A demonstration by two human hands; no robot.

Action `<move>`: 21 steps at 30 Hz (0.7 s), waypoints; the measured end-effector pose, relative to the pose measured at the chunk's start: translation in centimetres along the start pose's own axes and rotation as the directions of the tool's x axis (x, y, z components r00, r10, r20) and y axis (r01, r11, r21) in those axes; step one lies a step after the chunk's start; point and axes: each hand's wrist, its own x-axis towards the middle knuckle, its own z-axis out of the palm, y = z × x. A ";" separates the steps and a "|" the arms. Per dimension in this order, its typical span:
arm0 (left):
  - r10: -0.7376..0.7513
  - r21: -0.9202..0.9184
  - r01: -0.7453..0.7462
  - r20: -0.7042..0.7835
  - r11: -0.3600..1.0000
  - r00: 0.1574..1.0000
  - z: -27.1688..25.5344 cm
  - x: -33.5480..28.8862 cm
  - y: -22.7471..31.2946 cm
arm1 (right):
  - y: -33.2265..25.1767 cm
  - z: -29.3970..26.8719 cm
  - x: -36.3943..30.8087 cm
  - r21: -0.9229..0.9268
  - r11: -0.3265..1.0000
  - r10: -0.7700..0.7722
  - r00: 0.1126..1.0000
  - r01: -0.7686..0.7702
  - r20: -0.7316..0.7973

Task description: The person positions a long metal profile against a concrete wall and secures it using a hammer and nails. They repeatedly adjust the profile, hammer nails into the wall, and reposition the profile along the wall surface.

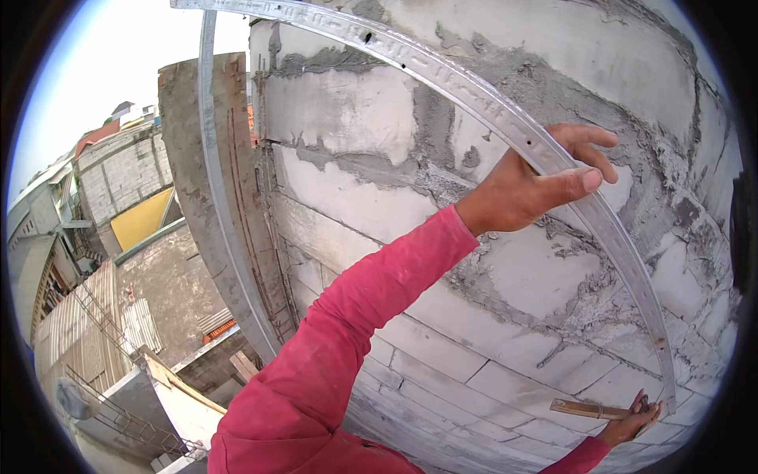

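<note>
A long silvery metal profile [466,91] with small holes runs against the block wall from the upper left to the lower right, looking bowed. My left hand [525,186] reaches up to it, thumb in front and fingers behind, gripping it loosely. Low at the right, my right hand [632,423] is closed round a tool with a flat wooden handle [586,408]; its dark metal part is mostly hidden by the fingers. This hand is beside the profile's lower end. A second metal profile [212,150] meets the first at the upper left and runs downward.
The wall [347,110] is pale blocks with rough grey mortar. A concrete column [178,118] stands at its left edge. Beyond, far below, lie corrugated roofs [83,332], a yellow panel [142,220] and steel rebar [134,419]. A pale board [181,399] is at lower left.
</note>
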 end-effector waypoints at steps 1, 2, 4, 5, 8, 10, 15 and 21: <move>-0.031 -0.031 0.031 -0.016 0.999 0.999 -0.3 -0.3 0.5 | 0.1 1.9 0.0 0.024 0.999 0.049 0.999 -0.049 -0.004; -0.041 -0.038 0.040 -0.032 0.998 0.999 -0.4 -0.8 0.3 | 0.1 2.9 0.1 0.032 0.996 0.085 0.996 -0.084 -0.035; -0.060 -0.062 0.056 -0.053 0.996 0.997 -0.5 -1.6 0.0 | 0.2 4.2 0.7 0.060 0.991 0.120 0.991 -0.117 -0.051; -0.051 -0.078 0.047 -0.052 0.996 0.997 -0.3 -1.8 0.0 | 0.4 4.8 1.3 0.083 0.990 0.120 0.992 -0.117 -0.033; -0.130 -0.091 0.127 -0.026 0.988 0.991 -0.2 -2.1 0.0 | 0.8 5.6 2.3 0.033 0.995 0.092 0.993 -0.090 -0.072; -0.133 -0.134 0.124 -0.063 0.983 0.989 0.3 -2.3 -0.5 | 1.9 4.4 4.2 -0.146 0.989 -0.037 0.997 0.027 -0.072; -0.092 -0.069 0.088 -0.049 0.994 0.995 0.0 -2.8 -1.2 | 3.2 2.8 4.2 -0.340 0.872 -0.309 0.934 0.353 0.178; -0.036 0.141 0.045 -0.066 0.989 0.997 1.3 -1.0 -4.9 | -0.3 8.2 5.3 0.185 0.983 0.013 0.994 0.007 -0.105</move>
